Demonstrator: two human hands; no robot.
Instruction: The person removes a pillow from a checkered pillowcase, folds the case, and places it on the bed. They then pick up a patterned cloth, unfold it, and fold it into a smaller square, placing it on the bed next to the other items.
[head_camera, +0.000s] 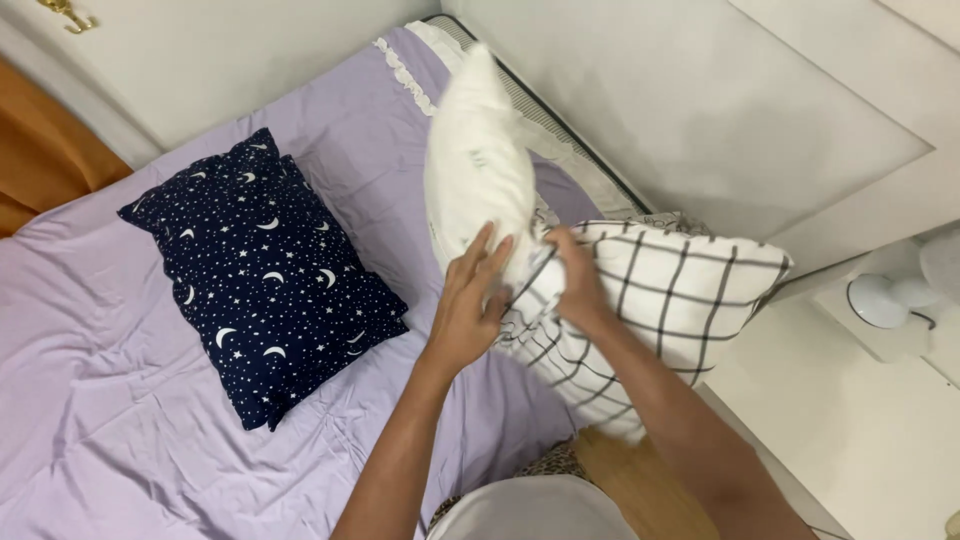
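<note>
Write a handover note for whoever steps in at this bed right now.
Left hand: flat against the bare white pillow, at the mouth of the white black-grid pillowcase.
Right hand: gripping the pillowcase's open edge.
Position: pillow stands upright above the lilac bed sheet, its lower end in the case, most of it still out.
Done: the navy moon-and-star pillow lies covered on the bed.
Left: the white pillow is not yet fully inside the case.
</note>
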